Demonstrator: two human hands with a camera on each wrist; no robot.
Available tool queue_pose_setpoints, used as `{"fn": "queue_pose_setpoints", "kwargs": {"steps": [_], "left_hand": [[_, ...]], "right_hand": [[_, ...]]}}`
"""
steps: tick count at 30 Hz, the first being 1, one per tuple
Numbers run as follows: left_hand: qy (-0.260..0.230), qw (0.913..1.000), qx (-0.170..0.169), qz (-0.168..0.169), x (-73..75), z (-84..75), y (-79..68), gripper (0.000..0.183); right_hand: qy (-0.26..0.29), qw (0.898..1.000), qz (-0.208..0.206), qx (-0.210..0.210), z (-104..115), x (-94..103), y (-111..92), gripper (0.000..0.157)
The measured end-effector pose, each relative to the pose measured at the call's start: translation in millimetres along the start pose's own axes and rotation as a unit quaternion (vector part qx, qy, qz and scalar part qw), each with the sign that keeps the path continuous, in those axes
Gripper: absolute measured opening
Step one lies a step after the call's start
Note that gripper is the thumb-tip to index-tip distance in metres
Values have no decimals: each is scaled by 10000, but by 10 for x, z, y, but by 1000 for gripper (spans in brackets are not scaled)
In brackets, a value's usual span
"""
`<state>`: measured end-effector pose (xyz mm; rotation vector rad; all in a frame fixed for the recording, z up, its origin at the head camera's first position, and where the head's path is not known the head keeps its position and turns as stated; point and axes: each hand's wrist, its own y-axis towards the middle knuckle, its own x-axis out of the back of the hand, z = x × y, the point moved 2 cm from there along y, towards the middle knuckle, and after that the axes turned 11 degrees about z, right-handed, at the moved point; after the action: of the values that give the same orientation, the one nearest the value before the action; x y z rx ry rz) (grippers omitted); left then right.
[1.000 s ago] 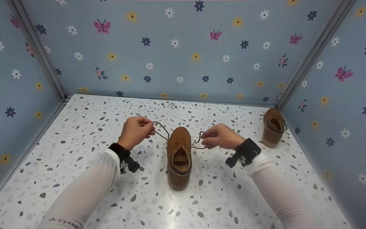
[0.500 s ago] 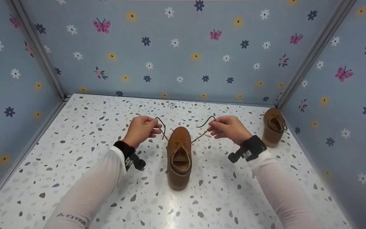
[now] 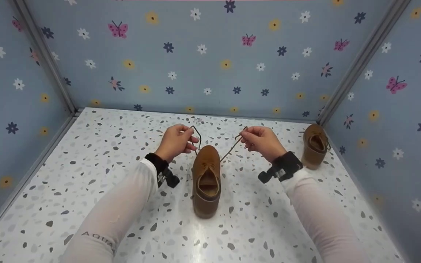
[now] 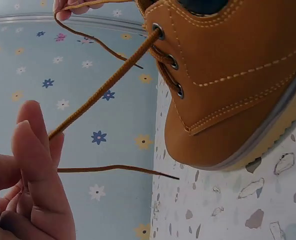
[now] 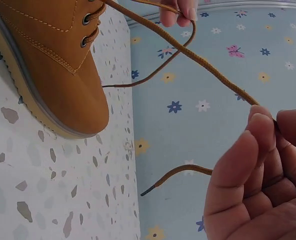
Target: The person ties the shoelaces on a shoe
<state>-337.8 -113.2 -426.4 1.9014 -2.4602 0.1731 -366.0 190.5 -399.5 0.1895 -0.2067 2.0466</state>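
Note:
A tan lace-up shoe (image 3: 207, 175) stands upright on the speckled surface, its toe pointing away from me. To its left, my left hand (image 3: 177, 140) pinches one brown shoelace (image 4: 108, 85), which runs taut from the top eyelet with a loose tail past the fingers. On the other side my right hand (image 3: 263, 142) pinches the opposite shoelace (image 5: 208, 65) between thumb and fingers; its dark-tipped end hangs free. Both hands are raised beyond the shoe's opening, level with the toe, apart from each other.
A matching tan shoe (image 3: 314, 146) stands at the back right corner. Blue flowered panels (image 3: 210, 54) enclose the white speckled surface (image 3: 130, 219) at the back and both sides. Each wrist wears a black strap with a small camera (image 3: 281, 168).
My left hand has moved right and away from me, nearer the toe, with its lace. My right hand has moved farther forward and outward, and its lace has drawn straighter. The shoe has stayed put.

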Motion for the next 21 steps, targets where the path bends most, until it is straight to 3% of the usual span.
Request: {"fn": "queue_pose_setpoints", "kwargs": {"steps": [7, 14, 16, 21], "left_hand": [[630, 9964, -392, 416, -190, -135, 57, 26], [1436, 9814, -709, 1056, -352, -192, 93, 24], [1579, 9772, -767, 1193, -375, -186, 107, 23], [1600, 9750, -840, 1296, -401, -182, 120, 22]], "right_hand": [[33, 9999, 38, 134, 43, -32, 10, 17], [8, 9999, 54, 155, 29, -22, -1, 20], [-29, 9999, 51, 157, 21, -13, -7, 18], [-49, 9998, 49, 166, 11, 12, -29, 28]]}}
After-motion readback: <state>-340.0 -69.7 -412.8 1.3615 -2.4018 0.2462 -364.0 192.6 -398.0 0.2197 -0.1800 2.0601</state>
